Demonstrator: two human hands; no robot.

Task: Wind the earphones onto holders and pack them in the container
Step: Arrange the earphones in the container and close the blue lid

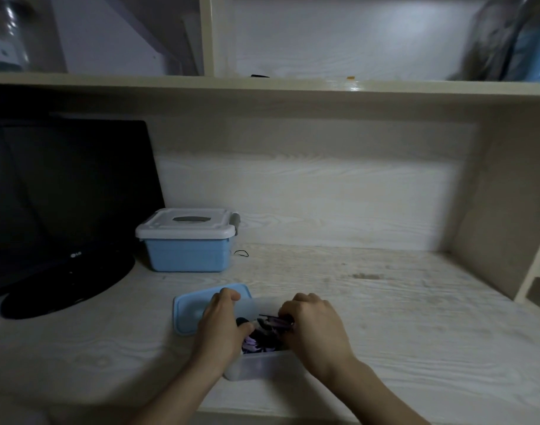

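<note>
Resting near desk (415,317) front edge: clear container (256,368), earphones (259,340) inside. Left hand (222,325) grips container's left wall; right hand (314,329) pinches dark earphone holder (276,321) over it. Blue lid (190,311) touching behind-left. Blue box (186,243), monitor (63,204) toward back-left corner.

Both hands, left hand (222,325) and right hand (313,331), reach into the container (262,368) (lid off).

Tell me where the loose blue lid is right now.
In the head view the blue lid lies flat on the desk, left of the clear container, partly under the left hand.
</note>
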